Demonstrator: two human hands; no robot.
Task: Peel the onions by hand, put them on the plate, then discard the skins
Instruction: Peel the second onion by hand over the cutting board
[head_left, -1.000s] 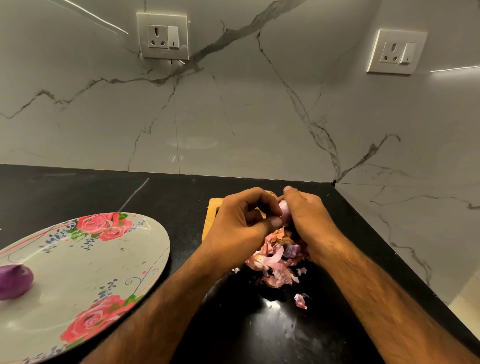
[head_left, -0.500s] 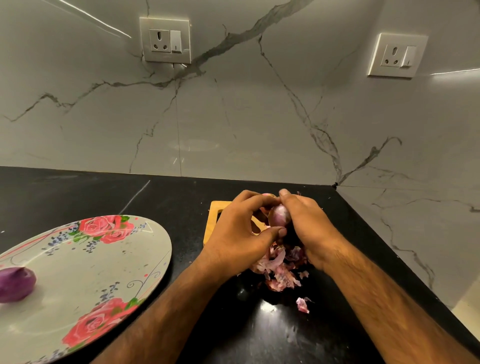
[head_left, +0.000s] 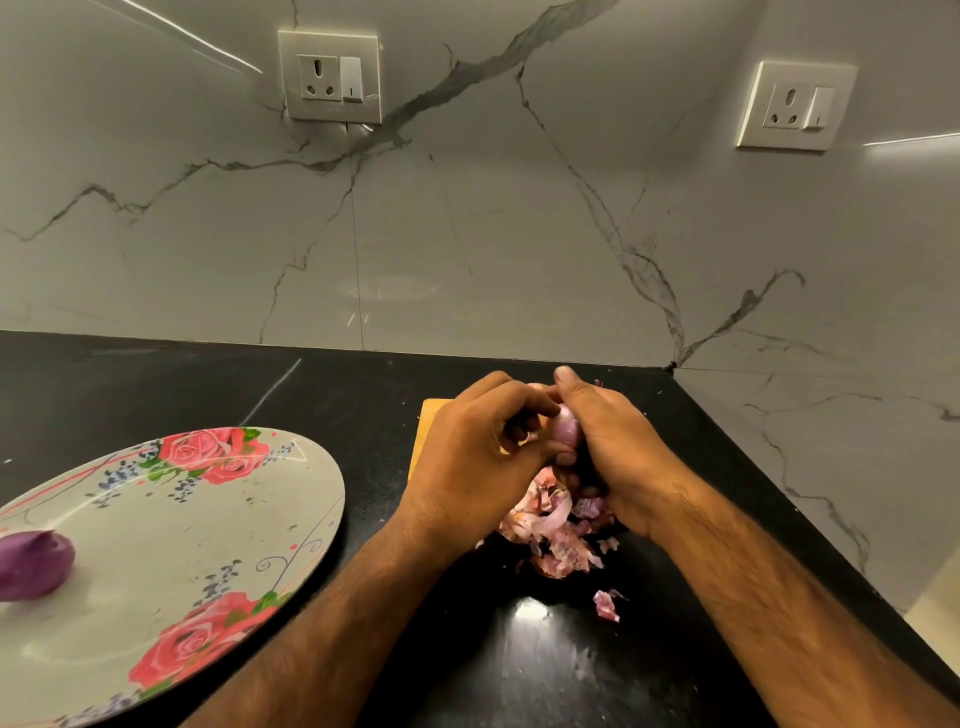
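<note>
Small pink onion (head_left: 565, 430) pinched between two grips, held above the counter (head_left: 208, 384). Left grip (head_left: 467, 457) curled round its left side, thumb tip pressed near its lower end. Right grip (head_left: 613, 447) wrapped round its right side, fingers curled over the top. Directly under both grips, a heap of pink skins (head_left: 558, 530) on the counter. One loose scrap (head_left: 607, 605) nearer the person, apart from the heap. Behind the left grip and partly hidden by it, a wooden board (head_left: 423, 431). Well to the left of the grips, a flowered plate (head_left: 208, 519) with one peeled onion (head_left: 31, 564), purple, near its left edge. Beyond the grips, a marble wall (head_left: 493, 234) with two sockets (head_left: 330, 78) (head_left: 797, 106).
</note>
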